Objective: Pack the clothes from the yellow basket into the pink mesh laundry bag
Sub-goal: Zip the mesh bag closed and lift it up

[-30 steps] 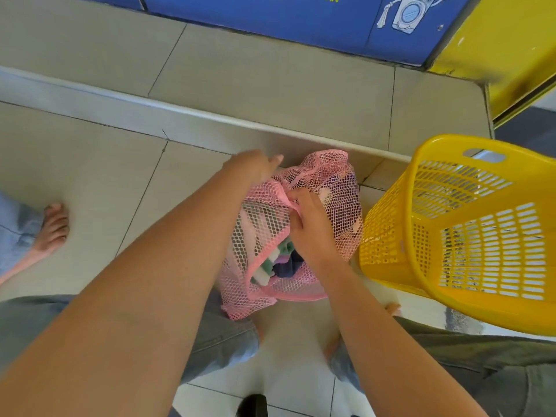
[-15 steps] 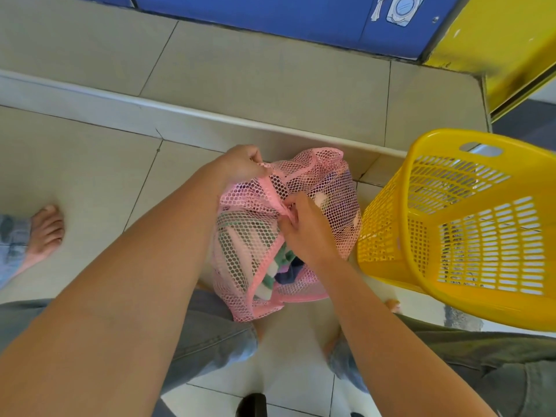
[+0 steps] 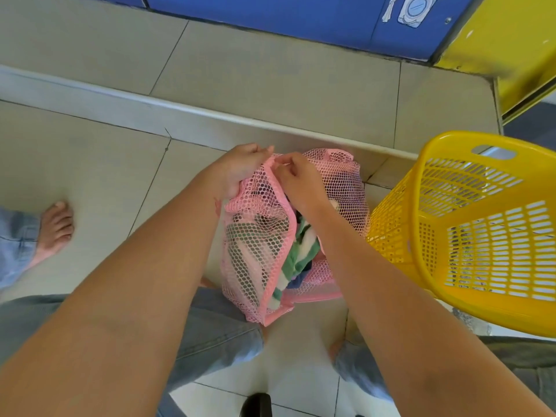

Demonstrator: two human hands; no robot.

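Pink mesh laundry bag (image 3: 258, 236) sits at frame centre on the tiled floor (image 3: 99, 176), between the person's knees, just below a raised tile step (image 3: 180, 106). Head view, only view. Bag is stuffed; clothes (image 3: 301, 251) show through the mesh and through the open slit down its middle: green-and-white striped piece, something dark blue under it. Slit edged with pink trim, gaping in the lower half, pulled together at the top.

Left hand (image 3: 237, 170) at upper centre, grip clamped on the top corner of the bag, fingers curled around mesh and trim. Right hand (image 3: 298, 179) just beside it, touching; fingertips pinched together at the top end of the trim. Can't tell if a zipper pull is between them, too small. Both forearms run in from the bottom corners of the frame.

Yellow basket (image 3: 481, 236) at right, tipped toward the camera, its side touching or just beside the bag. Inside looks empty of clothes as far as visible.

Grey-blue jeans (image 3: 210, 335) on both legs, lower frame. A second person's bare foot (image 3: 54, 230) at left edge, well apart from the bag. Blue panel (image 3: 301, 16) with a washing-machine drawing along the top; yellow panel (image 3: 511, 49) upper right.
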